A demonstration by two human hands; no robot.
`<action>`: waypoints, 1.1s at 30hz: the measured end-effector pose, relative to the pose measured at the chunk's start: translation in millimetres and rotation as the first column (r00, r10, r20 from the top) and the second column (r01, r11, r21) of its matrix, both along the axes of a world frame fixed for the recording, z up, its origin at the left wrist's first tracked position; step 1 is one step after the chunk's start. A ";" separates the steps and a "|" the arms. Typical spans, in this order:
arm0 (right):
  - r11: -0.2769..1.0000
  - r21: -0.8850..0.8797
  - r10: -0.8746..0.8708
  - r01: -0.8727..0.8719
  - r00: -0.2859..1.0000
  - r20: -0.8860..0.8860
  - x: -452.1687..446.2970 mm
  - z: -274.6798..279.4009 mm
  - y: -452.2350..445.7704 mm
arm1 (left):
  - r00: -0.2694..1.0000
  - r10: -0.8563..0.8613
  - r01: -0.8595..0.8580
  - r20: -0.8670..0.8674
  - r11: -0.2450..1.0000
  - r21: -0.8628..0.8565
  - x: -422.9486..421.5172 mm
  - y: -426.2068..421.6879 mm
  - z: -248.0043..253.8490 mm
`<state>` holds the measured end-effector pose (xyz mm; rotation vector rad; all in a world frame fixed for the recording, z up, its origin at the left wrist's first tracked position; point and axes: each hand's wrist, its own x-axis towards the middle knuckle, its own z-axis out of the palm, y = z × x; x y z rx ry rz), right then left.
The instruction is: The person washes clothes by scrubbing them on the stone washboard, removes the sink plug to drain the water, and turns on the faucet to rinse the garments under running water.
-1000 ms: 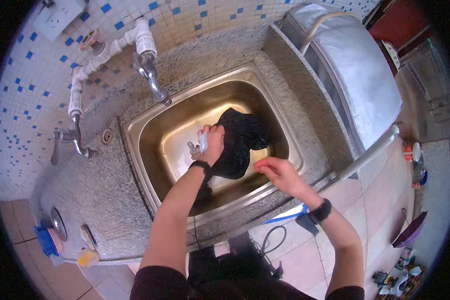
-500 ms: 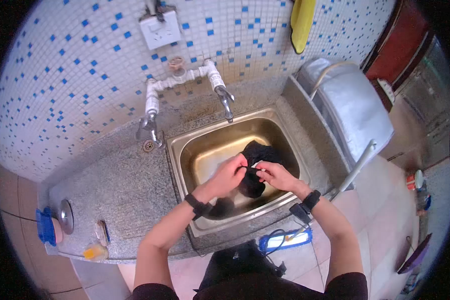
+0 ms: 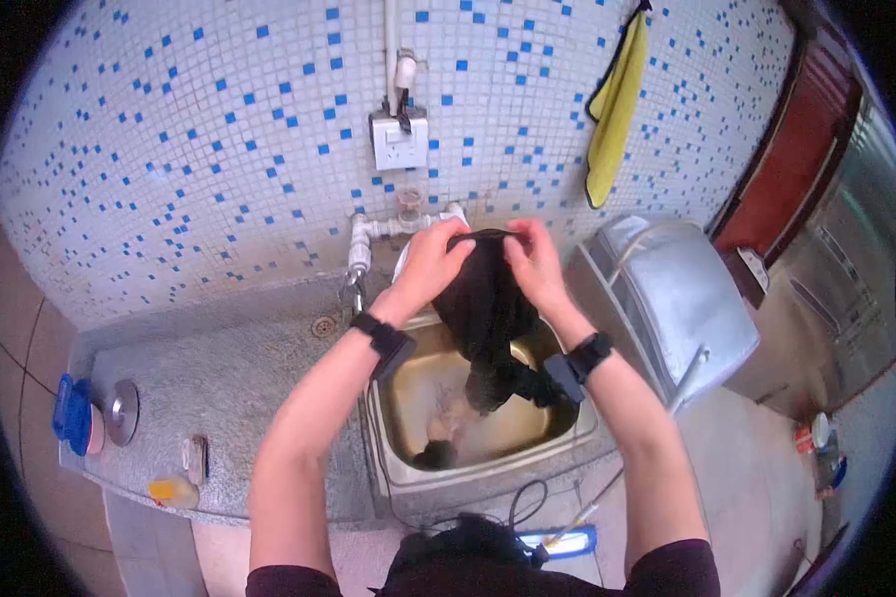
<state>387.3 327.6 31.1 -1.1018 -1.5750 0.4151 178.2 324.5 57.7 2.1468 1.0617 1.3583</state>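
Note:
A wet-looking black garment [image 3: 483, 298] hangs from both hands above the sink, its upper edge stretched between them. My left hand [image 3: 431, 264] pinches that edge at one end. Gripping the other end is my right hand [image 3: 536, 267]. The lower part of the cloth bunches down into the steel sink [image 3: 585, 426]; its exact kind I cannot make out. Cloudy water lies in the basin, with a small dark piece of cloth [image 3: 435, 456] near the front left, apart from my hands.
White pipes with a tap [image 3: 358, 261] run behind the sink. On the stone counter [image 3: 259, 398] are a metal lid [image 3: 121, 412], a blue basket [image 3: 70, 413] and a yellow-capped container [image 3: 174, 491]. A silver box-like bag [image 3: 682, 289] stands right; a yellow towel [image 3: 617, 119] hangs on the wall.
Both hands have risen from the basin, lifting the black garment and spreading its top edge apart. The view has tilted up, showing more wall.

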 end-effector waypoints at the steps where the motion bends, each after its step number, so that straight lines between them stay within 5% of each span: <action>1: 1.000 0.020 -0.011 0.010 1.000 0.009 -5.6 -6.4 2.9 | 1.000 0.011 -0.011 -0.005 1.000 0.007 2.5 17.9 -5.2; 3: 0.995 -0.017 0.094 -0.095 0.995 -0.042 -10.2 -25.7 11.5 | 0.983 0.154 -0.157 -0.100 0.987 -0.024 4.8 47.9 -19.6; 8: 0.966 -0.196 0.163 -0.166 0.986 -0.030 -5.4 -35.7 -4.9 | 0.984 0.161 -0.167 -0.081 0.983 -0.079 15.9 64.0 -51.5; 11: 0.996 -0.077 0.057 -0.048 0.991 0.119 -1.6 -30.5 -11.4 | 0.981 0.164 -0.173 -0.103 0.981 -0.082 19.4 67.8 -58.8; 13: 0.995 0.096 -0.039 0.011 0.954 0.298 9.4 -42.5 5.5 | 0.939 0.316 -0.271 -0.135 0.923 0.272 16.8 74.2 -68.1; 14: 0.996 0.087 -0.032 0.006 0.954 0.297 11.6 -39.9 7.2 | 0.938 0.319 -0.275 -0.139 0.924 0.264 16.1 73.2 -65.8; 17: 0.986 0.155 -0.114 0.069 0.945 0.306 16.1 -26.4 17.7 | 0.961 0.219 -0.250 -0.168 0.950 -0.190 24.0 72.2 -56.2; 24: 0.996 -0.041 -0.069 0.073 0.993 0.095 12.0 -23.1 35.9 | 0.941 0.328 -0.334 -0.086 0.940 -0.064 45.6 75.8 -72.1; 27: 0.988 -0.081 -0.114 0.132 0.973 0.198 12.7 -19.7 26.6 | 0.941 0.338 -0.333 -0.037 0.896 -0.293 44.4 71.0 -75.0; 30: 0.990 0.082 -0.133 0.112 0.931 0.340 7.9 -15.5 6.7 | 0.947 0.294 -0.224 0.129 0.893 -0.390 40.1 71.9 -88.2; 32: 0.967 0.252 -0.091 -0.039 0.871 0.482 3.5 -8.9 -8.1 | 0.955 0.232 -0.141 0.183 0.902 -0.407 37.2 73.3 -95.7; 33: 0.980 0.185 -0.032 -0.074 0.858 0.512 0.3 -6.6 -11.2 | 0.958 0.169 -0.058 0.232 0.906 -0.420 35.4 72.9 -99.4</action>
